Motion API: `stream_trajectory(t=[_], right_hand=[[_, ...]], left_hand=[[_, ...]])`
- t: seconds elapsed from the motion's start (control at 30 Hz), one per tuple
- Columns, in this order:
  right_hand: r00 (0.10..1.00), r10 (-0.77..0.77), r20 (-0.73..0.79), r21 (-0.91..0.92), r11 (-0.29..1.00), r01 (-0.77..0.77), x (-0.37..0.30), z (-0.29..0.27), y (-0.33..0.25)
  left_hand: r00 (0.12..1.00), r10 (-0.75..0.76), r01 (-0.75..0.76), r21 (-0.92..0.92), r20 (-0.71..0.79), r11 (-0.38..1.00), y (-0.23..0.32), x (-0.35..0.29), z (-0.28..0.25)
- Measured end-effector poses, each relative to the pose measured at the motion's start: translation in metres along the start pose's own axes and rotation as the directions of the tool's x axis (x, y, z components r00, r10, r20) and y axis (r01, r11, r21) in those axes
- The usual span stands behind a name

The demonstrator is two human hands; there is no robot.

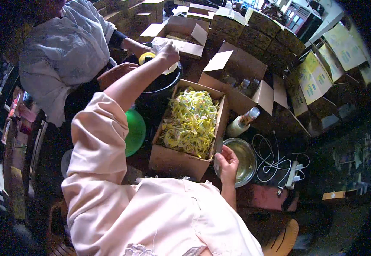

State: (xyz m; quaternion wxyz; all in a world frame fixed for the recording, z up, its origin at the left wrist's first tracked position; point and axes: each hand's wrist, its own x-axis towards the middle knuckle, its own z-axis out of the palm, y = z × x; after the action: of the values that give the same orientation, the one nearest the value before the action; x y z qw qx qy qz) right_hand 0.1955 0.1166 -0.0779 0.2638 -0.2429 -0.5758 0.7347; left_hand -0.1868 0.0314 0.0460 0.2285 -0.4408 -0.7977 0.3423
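Note:
My left arm stretches to the far left over a dark round tub [164, 87]. There my left hand [167, 53] is closed around something pale and partly see-through that I cannot make out. Just left of it, a co-worker's hand is beside a yellow round object [146, 58]. My right hand [227, 161] is closed, thumb against fingers, between the near right corner of a cardboard box [179, 161] and a clear bowl [248, 162]; what it pinches is unclear. Many thin yellow, green and white strips [192, 121] fill the box.
Behind the bowl stands a bottle [243, 121]. An open carton [236, 70] with glass bottles lies beyond it. White cables [271, 160] and a power strip [294, 175] are at right. A green round basin [135, 133] sits under my left arm. A co-worker [68, 51] is at far left.

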Motion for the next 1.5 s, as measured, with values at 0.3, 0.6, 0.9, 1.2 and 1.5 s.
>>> stream_trajectory(t=[0.3, 0.6, 0.9, 1.2, 1.5], right_hand=[[0.999, 0.034, 0.021, 0.04, 0.999, -0.035, 0.016, 0.001, 0.013], [0.997, 0.081, 0.018, 0.049, 0.995, -0.082, 0.018, 0.006, 0.008], [0.999, 0.053, -0.001, 0.043, 0.998, -0.053, 0.021, 0.003, 0.017], [0.995, 0.085, -0.054, 0.029, 0.996, -0.084, 0.02, 0.002, 0.012], [0.997, 0.081, -0.017, 0.038, 0.996, -0.08, 0.025, 0.008, 0.017]], left_hand=[[0.963, 0.269, -0.263, 0.222, 0.004, 0.939, -0.013, 0.026, 0.01], [0.941, 0.339, -0.338, 0.092, 0.004, 0.937, -0.016, 0.029, 0.039], [0.9, 0.293, -0.286, -0.071, 0.321, 0.956, -0.015, 0.024, 0.003], [0.92, 0.275, -0.279, -0.026, 0.28, 0.96, -0.019, 0.041, -0.027], [0.894, 0.322, -0.287, -0.154, 0.312, 0.945, -0.01, 0.043, 0.021]])
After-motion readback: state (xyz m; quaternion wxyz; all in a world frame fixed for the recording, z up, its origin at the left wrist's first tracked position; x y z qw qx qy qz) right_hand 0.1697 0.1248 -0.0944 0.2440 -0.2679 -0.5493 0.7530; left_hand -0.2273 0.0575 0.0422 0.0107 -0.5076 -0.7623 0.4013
